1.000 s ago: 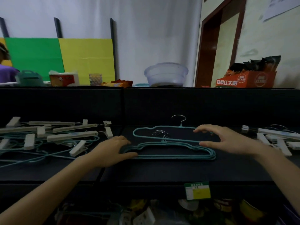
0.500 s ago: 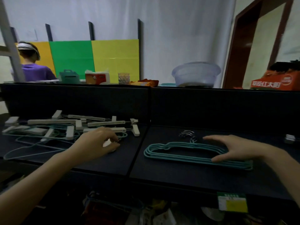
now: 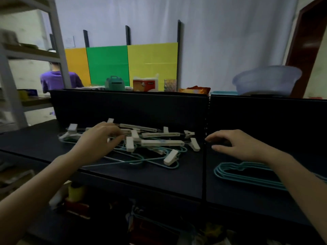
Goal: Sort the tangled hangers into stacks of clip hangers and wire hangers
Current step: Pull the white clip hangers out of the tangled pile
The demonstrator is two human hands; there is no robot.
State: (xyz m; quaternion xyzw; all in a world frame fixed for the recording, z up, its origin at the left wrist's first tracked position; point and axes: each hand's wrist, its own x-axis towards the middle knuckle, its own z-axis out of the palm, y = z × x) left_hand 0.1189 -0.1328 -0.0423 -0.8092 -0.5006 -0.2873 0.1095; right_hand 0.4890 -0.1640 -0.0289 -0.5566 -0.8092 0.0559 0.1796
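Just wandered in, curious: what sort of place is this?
Likely a small shop or stockroom: black retail shelving, packaged goods stacked beneath it, and a metal storage rack at the left.

We are finding no legible text anywhere in this view. Near the middle of the frame, a white clip hanger [image 3: 162, 142] in the tangle is showing a small blue print along its bar, too blurred for us to read. At upper centre, an orange-and-white box [image 3: 145, 85] on the ledge is carrying a dark mark we are failing to make out. A pale sheet [image 3: 70, 41] on the wall at upper left is proving equally unreadable.
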